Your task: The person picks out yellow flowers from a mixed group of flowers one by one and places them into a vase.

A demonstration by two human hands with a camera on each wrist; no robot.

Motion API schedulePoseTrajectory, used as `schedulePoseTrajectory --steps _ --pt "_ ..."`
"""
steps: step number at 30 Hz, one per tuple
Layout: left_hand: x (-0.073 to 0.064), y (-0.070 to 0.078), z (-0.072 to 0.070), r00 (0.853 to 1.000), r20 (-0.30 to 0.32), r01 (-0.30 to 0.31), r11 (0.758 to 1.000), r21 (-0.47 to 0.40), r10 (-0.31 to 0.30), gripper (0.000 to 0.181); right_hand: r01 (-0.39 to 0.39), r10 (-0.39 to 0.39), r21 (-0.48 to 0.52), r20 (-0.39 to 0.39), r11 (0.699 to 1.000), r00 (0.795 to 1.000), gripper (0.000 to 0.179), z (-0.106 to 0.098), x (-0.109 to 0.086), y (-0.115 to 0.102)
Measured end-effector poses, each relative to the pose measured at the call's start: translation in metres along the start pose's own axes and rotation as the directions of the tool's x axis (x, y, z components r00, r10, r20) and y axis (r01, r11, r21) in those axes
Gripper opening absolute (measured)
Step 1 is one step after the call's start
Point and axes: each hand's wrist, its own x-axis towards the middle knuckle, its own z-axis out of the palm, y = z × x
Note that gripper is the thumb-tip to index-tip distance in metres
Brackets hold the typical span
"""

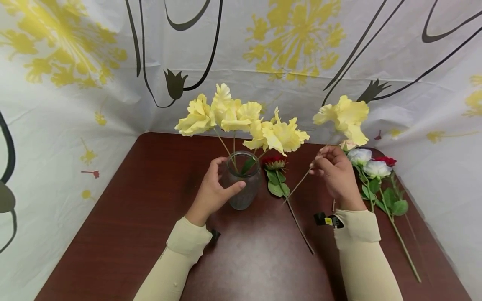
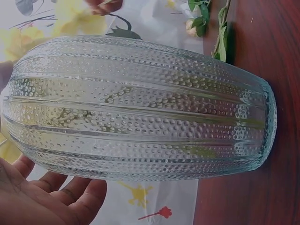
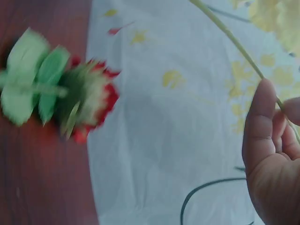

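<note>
A ribbed glass vase (image 1: 242,194) stands upright on the table, with several yellow flowers (image 1: 235,113) in it. My left hand (image 1: 212,188) holds the vase at its left side, thumb across the front; in the left wrist view the bumpy glass vase (image 2: 140,112) fills the middle, with fingers (image 2: 89,199) along its edge. To the right, my right hand (image 1: 337,173) pinches the stem of another yellow flower (image 1: 344,115), bloom up and stem slanting down left. That stem (image 3: 229,35) runs between thumb and fingers in the right wrist view.
A red flower (image 1: 276,175) with green leaves lies between vase and right hand. White roses (image 1: 376,169) and another red flower (image 1: 385,160) lie at the table's right side. Patterned white sheeting (image 1: 233,54) hangs behind the brown table (image 1: 132,225) and at both sides.
</note>
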Motion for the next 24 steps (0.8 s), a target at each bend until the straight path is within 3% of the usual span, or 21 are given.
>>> schedulePoseTrajectory --steps 4,7,12,22,24 --pt "0.0 -0.001 0.0 0.999 0.027 -0.042 0.998 0.037 0.041 0.084 0.108 -0.104 0.136 -0.036 0.985 0.994 0.008 0.013 -0.007 -0.01" --pt "-0.001 -0.002 -0.001 0.996 0.053 -0.074 0.997 0.03 0.072 0.077 0.183 -0.161 0.243 -0.106 0.953 0.981 0.009 0.023 -0.01 -0.017" --pt "-0.001 -0.002 -0.003 0.993 0.067 -0.097 0.995 -0.011 0.098 0.068 0.317 -0.232 0.367 -0.258 0.875 0.938 0.011 0.035 -0.014 -0.032" --pt "0.0 -0.003 -0.002 0.995 0.04 -0.095 0.995 0.03 0.094 0.073 0.505 -0.291 0.5 -0.446 0.704 0.847 0.017 0.049 -0.012 -0.052" --pt "0.001 -0.004 -0.001 0.995 0.034 -0.091 0.995 0.033 0.09 0.073 0.525 -0.291 0.507 -0.47 0.683 0.833 0.018 0.054 -0.011 -0.052"
